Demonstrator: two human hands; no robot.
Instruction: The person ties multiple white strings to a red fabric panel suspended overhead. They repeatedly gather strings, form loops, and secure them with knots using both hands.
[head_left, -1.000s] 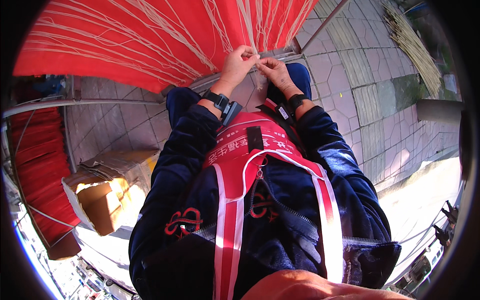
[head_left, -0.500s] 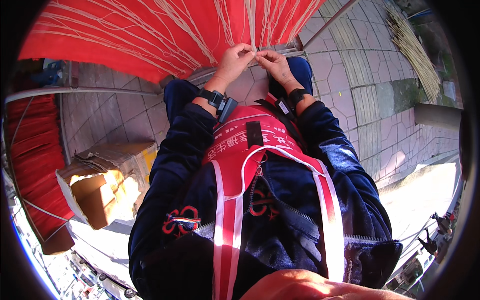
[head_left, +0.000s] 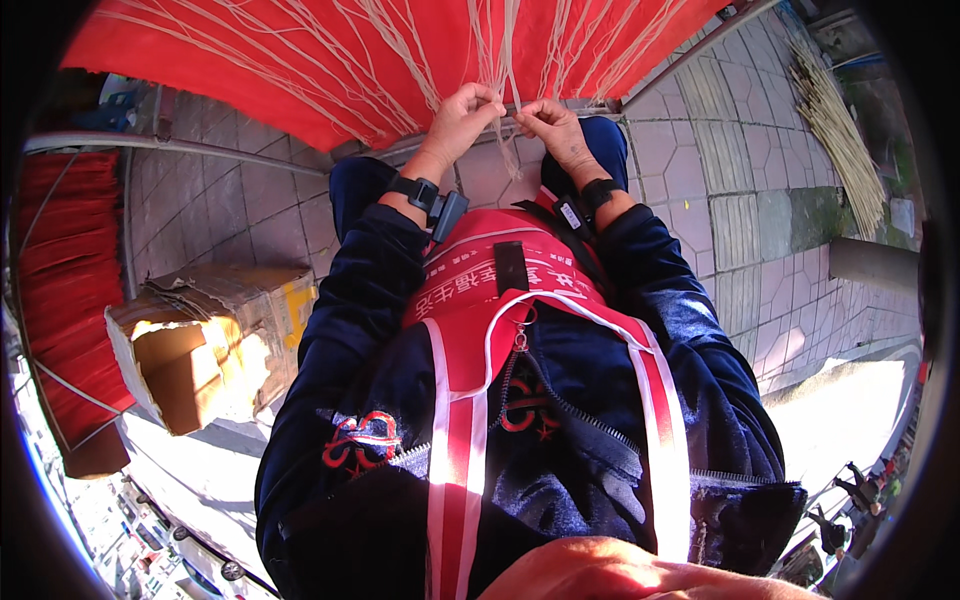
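Left hand: the left hand (head_left: 462,118) sits in the upper middle of the frame, just left of centre, its fingers curled nearly closed and pinched on a pale cord (head_left: 508,70).
Right hand: the right hand (head_left: 552,128) is just right of it, the two almost touching at the fingertips; its fingers are bent in tight and pinch the same cord where it passes between the hands.
Pale cord: it comes down from the top edge of the frame as a thin bundle, meets both sets of fingertips at the centre, and a short loose end (head_left: 510,155) hangs below them, between the wrists.
Other cords: many thin pale strings (head_left: 330,60) fan out over the red surface toward the upper left and upper right, converging on the hands.
Red fabric: a broad red sheet (head_left: 250,70) fills the top of the frame, directly behind and above the hands.
Wrists: each carries a black band with a small dark device, left (head_left: 430,198) and right (head_left: 585,205).
Clothing: dark blue sleeves (head_left: 340,330) run down from the wrists; a red vest with white stripes (head_left: 480,300) fills the centre.
Cardboard box: an open brown box (head_left: 200,350) lies at the left of the frame, well apart from the hands.
Ground: grey paving tiles (head_left: 740,220) show on the right, with a bundle of thin pale sticks (head_left: 835,120) at the upper right.
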